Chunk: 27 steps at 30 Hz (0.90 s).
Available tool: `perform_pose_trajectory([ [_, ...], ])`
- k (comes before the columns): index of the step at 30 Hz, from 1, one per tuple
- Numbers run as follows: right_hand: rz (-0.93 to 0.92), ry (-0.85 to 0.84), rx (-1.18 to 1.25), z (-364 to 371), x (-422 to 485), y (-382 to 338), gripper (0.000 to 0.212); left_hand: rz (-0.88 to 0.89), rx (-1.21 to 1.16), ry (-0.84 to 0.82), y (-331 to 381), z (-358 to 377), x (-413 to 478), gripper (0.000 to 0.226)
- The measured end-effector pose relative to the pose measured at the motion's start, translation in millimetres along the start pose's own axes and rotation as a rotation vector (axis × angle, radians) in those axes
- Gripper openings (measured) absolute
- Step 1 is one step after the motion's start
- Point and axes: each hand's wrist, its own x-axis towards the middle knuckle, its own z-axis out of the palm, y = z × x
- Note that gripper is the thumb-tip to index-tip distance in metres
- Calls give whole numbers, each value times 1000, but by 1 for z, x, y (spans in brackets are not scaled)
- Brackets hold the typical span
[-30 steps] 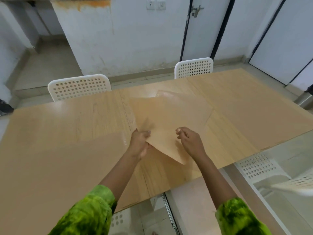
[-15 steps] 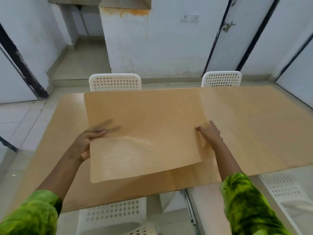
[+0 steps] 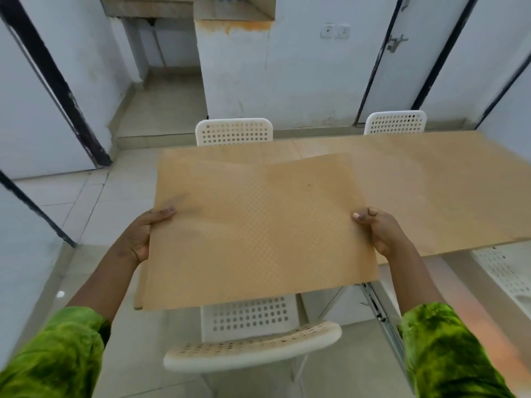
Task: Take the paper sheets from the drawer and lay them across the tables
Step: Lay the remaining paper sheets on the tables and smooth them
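Since half a second ago the right hand [image 3: 382, 234] has curled from flat fingers into a pinch on the sheet's right edge. One paper sheet [image 3: 258, 231] hangs level between two hands. The left hand [image 3: 138, 239] grips its left edge, thumb on top. It covers the table [image 3: 445, 196] at its left end and overhangs the front edge. Four white chairs [image 3: 234, 132] show: two behind, one below the sheet, one at right. One drawer [image 3: 465, 311] stands open at lower right, contents blurred. Tiled floor [image 3: 94, 202] opens out to the left.

bright, even light; edges warped
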Motion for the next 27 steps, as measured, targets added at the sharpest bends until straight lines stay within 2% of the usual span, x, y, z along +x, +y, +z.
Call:
perform_pose_trajectory([
  [3,-15,17,53,18,-17,1,15,50,-89,47,-1,-13,-20,28],
  [4,-21,13,56,23,-20,3,16,69,-80,67,-3,-17,-28,32],
  [6,-20,1,73,37,-28,2,20,115,-28,117,-8,-25,-46,54],
  [9,-13,-25,77,55,-41,7,23,139,46,188,-13,-40,-65,26],
  [15,10,-105,64,117,-45,18,17,175,47,316,-11,-93,-105,29],
  [19,12,-154,5,183,-42,25,18,185,38,412,-2,-156,-119,28],
  [27,42,-195,-5,338,-40,47,17,161,53,443,47,-295,-126,30],
])
